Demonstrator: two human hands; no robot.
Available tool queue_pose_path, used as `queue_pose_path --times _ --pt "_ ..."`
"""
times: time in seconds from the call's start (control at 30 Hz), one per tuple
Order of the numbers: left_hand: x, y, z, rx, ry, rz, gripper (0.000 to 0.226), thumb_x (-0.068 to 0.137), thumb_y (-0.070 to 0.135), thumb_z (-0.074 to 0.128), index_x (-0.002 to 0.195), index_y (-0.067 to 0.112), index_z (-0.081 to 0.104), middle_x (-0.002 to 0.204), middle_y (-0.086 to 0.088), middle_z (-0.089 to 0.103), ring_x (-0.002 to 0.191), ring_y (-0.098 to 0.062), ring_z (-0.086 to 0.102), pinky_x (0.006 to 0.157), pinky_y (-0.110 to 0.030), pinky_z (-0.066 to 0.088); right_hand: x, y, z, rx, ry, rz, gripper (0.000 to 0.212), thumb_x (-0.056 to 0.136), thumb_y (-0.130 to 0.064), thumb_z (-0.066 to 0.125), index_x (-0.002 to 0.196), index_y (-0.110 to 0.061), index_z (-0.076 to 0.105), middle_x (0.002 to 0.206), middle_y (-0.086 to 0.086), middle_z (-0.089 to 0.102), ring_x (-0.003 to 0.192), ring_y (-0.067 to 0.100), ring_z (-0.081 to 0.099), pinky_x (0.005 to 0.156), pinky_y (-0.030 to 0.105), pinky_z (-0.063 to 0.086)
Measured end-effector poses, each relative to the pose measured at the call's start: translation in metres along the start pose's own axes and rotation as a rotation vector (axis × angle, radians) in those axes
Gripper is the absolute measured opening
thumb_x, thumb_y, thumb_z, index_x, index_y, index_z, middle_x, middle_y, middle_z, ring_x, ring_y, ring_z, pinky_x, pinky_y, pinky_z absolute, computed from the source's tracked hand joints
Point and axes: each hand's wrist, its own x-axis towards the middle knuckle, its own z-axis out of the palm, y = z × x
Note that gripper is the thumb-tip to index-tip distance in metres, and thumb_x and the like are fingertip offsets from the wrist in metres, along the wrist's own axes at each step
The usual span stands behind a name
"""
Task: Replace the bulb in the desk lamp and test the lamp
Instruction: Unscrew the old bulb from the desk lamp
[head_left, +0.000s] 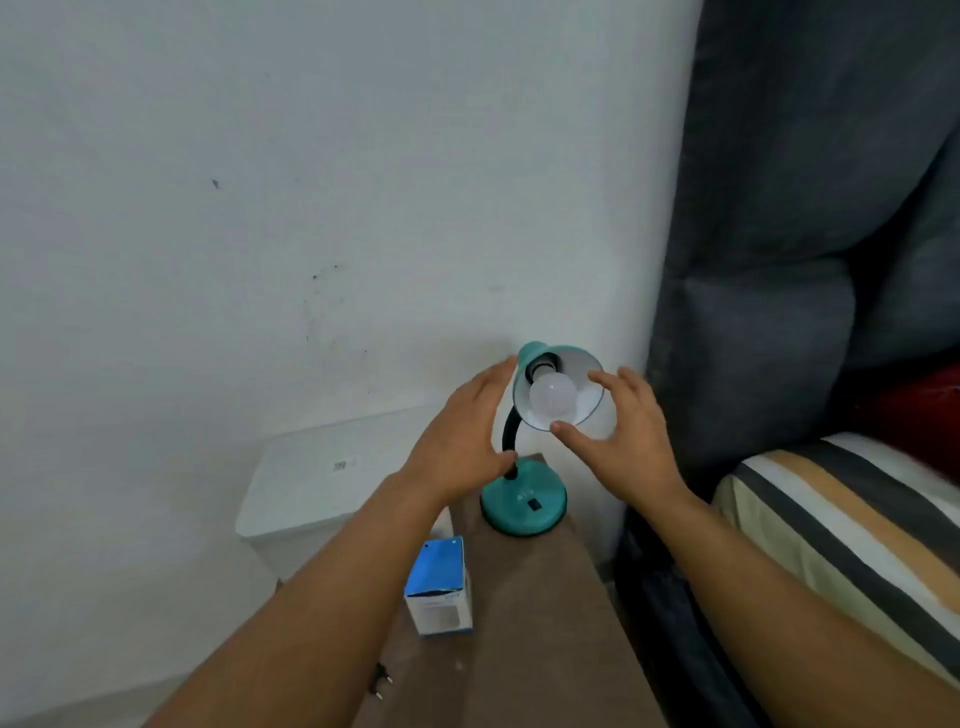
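Both forearms reach up from the bottom of the frame toward the centre, converging on the lamp. The left hand (457, 447) is held flat and edge-on, fingers straight and together, their tips up beside the left rim of the shade; its thumb dips toward the black gooseneck. I cannot tell whether those fingertips actually touch the shade. The right hand (618, 431) is spread, fingers loosely extended; the thumb tip lies at the lower rim of the shade and the fingers reach up along its right edge. Neither hand is clamped on anything; both are apart, with relaxed fingers, one either side of the shade.

The desk lamp (524, 499) stands just right of the frame's centre, its round teal base on the far end of the brown counter (545, 623), close to the white wall. Its neck rises up and left, and the shade (582, 364) tips its open mouth toward the viewer. The bulb (551, 397), white and unlit, sits in the black socket, its long axis running from the socket at upper left outward and slightly downward toward the camera. It lies between the hands, nearer the right thumb.

A blue-and-white box (440, 587) stands at the counter's left edge, lower centre.
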Motion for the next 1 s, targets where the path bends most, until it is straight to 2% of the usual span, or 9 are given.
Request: queue_pose_path --times 0.1,0.2,0.33,0.5,0.63,0.73,0.8,0.87,1.0 --pt "0.022 -0.003 0.008 0.015 -0.019 0.063 0.11 0.077 0.018 0.079 0.157 0.032 0.004 0.163 0.009 0.016 0.146 -0.011 0.024 0.114 -0.026 0.03 0.012 0.007 0.014 0.0 0.003 0.04 0.077 0.069 -0.06 0.075 0.135 -0.034 0.045 0.156 0.003 0.029 0.143 0.021 0.026 0.112 0.041 0.029" --pt "0.038 -0.006 0.017 0.027 -0.007 0.108 0.11 0.078 0.014 0.077 0.156 0.036 0.003 0.162 0.011 0.018 0.142 -0.013 0.032 0.109 -0.03 0.039 0.018 0.016 0.029 0.033 -0.004 0.077 0.08 0.065 -0.068 0.072 0.132 -0.034 0.046 0.15 0.002 0.038 0.138 0.021 0.036 0.11 0.042 0.037" --pt "0.05 -0.015 0.024 0.08 0.033 0.168 0.095 0.085 0.02 0.071 0.155 0.039 0.01 0.16 0.005 0.024 0.132 -0.019 0.047 0.104 -0.034 0.046 0.027 0.02 0.039 0.073 0.05 0.062 0.077 0.064 -0.066 0.074 0.127 -0.029 0.05 0.133 -0.004 0.05 0.12 0.014 0.05 0.096 0.031 0.043" --pt "0.058 -0.023 0.028 0.108 0.068 0.194 0.086 0.088 0.02 0.07 0.155 0.037 0.017 0.156 0.003 0.033 0.122 -0.02 0.054 0.099 -0.036 0.05 0.036 0.023 0.046 0.051 0.086 0.099 0.071 0.064 -0.071 0.07 0.121 -0.032 0.054 0.135 -0.004 0.05 0.119 0.017 0.052 0.095 0.041 0.05" --pt "0.064 -0.027 0.027 0.101 0.075 0.2 0.092 0.082 0.014 0.076 0.154 0.035 0.024 0.15 0.002 0.04 0.104 -0.018 0.06 0.093 -0.037 0.052 0.038 0.027 0.051 0.072 0.074 0.062 0.064 0.073 -0.056 0.074 0.128 -0.034 0.05 0.143 0.001 0.042 0.124 0.024 0.048 0.098 0.046 0.049" --pt "0.065 -0.028 0.03 0.081 0.084 0.21 0.093 0.08 0.013 0.078 0.153 0.036 0.026 0.147 0.002 0.044 0.104 -0.017 0.06 0.093 -0.037 0.053 0.037 0.03 0.053 0.073 0.069 0.026 0.068 0.075 -0.046 0.076 0.134 -0.038 0.043 0.15 0.004 0.034 0.13 0.027 0.044 0.102 0.05 0.046" --pt "0.065 -0.029 0.032 0.067 0.097 0.222 0.092 0.08 0.013 0.078 0.153 0.036 0.027 0.146 0.0 0.046 0.106 -0.017 0.06 0.094 -0.037 0.053 0.036 0.03 0.053 0.098 0.077 0.016 0.07 0.076 -0.04 0.077 0.136 -0.036 0.042 0.148 0.003 0.034 0.129 0.025 0.044 0.103 0.047 0.046" --pt "0.066 -0.029 0.034 0.061 0.105 0.222 0.091 0.08 0.015 0.079 0.153 0.035 0.028 0.144 -0.001 0.047 0.109 -0.018 0.059 0.095 -0.038 0.053 0.035 0.029 0.052 0.132 0.086 0.033 0.073 0.074 -0.039 0.08 0.136 -0.031 0.043 0.144 0.001 0.038 0.126 0.021 0.046 0.103 0.039 0.045" --pt "0.064 -0.029 0.035 0.064 0.111 0.227 0.087 0.083 0.02 0.077 0.153 0.038 0.028 0.144 0.0 0.048 0.106 -0.018 0.061 0.094 -0.038 0.054 0.034 0.026 0.053 0.166 0.099 0.13 0.07 0.069 -0.05 0.081 0.128 -0.025 0.052 0.131 -0.001 0.048 0.113 0.016 0.051 0.087 0.027 0.041"
